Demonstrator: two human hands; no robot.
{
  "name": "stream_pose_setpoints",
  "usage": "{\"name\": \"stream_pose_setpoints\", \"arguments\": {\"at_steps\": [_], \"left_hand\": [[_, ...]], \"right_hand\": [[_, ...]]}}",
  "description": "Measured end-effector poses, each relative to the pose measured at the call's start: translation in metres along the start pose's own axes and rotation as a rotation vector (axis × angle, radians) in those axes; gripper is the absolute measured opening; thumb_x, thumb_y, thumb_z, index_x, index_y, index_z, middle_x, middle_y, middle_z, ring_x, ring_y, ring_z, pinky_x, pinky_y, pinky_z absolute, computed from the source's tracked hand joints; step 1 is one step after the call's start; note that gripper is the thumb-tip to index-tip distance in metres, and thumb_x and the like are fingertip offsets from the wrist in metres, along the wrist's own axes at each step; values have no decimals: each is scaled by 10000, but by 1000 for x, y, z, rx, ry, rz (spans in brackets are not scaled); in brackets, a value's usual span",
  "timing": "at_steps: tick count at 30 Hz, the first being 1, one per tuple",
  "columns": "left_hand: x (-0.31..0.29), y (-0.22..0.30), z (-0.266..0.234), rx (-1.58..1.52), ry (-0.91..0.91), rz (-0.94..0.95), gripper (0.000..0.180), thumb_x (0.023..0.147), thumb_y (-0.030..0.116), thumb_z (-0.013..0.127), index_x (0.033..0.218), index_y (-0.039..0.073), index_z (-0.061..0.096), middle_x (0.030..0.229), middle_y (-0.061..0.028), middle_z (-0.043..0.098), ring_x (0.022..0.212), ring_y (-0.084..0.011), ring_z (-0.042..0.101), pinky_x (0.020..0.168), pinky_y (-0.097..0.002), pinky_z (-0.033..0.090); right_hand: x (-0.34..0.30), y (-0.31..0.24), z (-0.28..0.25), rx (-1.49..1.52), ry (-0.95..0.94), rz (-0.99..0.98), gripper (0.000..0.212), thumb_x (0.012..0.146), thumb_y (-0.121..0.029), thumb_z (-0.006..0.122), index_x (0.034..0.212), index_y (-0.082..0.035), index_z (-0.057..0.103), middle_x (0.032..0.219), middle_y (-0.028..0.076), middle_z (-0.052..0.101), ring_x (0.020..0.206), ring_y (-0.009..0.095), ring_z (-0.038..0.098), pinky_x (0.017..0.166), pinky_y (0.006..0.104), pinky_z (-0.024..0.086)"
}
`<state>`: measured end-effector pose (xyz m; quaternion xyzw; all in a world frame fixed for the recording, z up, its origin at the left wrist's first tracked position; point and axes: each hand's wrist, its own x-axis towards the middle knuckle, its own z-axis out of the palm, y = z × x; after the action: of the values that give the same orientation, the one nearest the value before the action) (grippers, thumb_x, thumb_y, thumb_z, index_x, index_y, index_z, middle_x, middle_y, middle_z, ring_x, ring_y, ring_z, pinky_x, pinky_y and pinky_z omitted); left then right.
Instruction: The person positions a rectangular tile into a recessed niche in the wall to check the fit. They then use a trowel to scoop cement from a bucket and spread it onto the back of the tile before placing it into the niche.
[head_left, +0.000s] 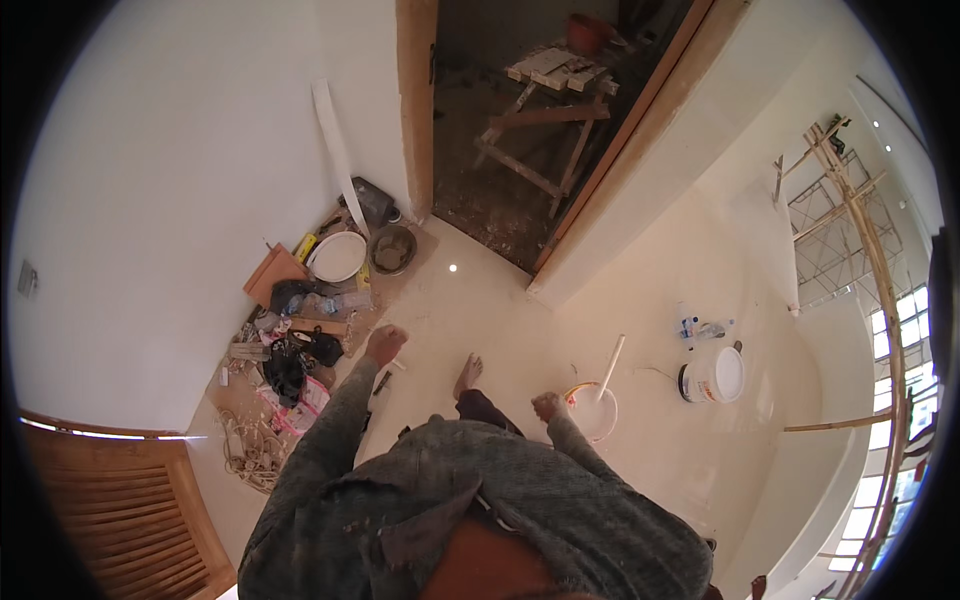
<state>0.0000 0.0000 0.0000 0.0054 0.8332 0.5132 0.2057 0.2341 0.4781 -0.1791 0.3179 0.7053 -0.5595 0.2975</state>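
Observation:
My left hand [386, 345] hangs over the floor beside a heap of tools and rubbish, its fingers loosely stretched and nothing visible in them. My right hand [547, 405] is curled closed beside a bucket [597, 428] of whitish material. Whether that hand grips the bucket's handle or rim is hidden. A pale stick [613, 362] leans up out of the bucket. Below my left hand, a dark-handled tool [381, 384] lies on the floor.
Against the left wall lie a white lid [338, 257], a dark bowl [392, 249], a black jerrycan [372, 203] and plastic bags [287, 372]. Ahead, a doorway shows a wooden trestle [550, 115]. To the right are a white pail [712, 377], bottles [712, 329] and scaffolding poles [868, 230].

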Motion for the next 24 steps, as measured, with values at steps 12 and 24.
{"name": "stream_pose_setpoints", "arguments": {"at_steps": [12,24], "left_hand": [[379,268,21,89,2,382,409,871,340,719,1093,-3,694,975,-162,729,921,-271,711,805,-393,541],[735,536,33,308,178,845,588,849,379,762,1264,-8,609,1263,-219,623,1195,-363,603,999,-445,491]], "right_hand": [[179,-384,-121,-201,390,-519,176,930,-195,632,814,-64,647,734,36,670,640,145,616,607,318,518],[311,-658,-210,30,563,-577,220,917,-165,699,1083,-21,685,907,82,730,758,148,689,703,318,574]]}}
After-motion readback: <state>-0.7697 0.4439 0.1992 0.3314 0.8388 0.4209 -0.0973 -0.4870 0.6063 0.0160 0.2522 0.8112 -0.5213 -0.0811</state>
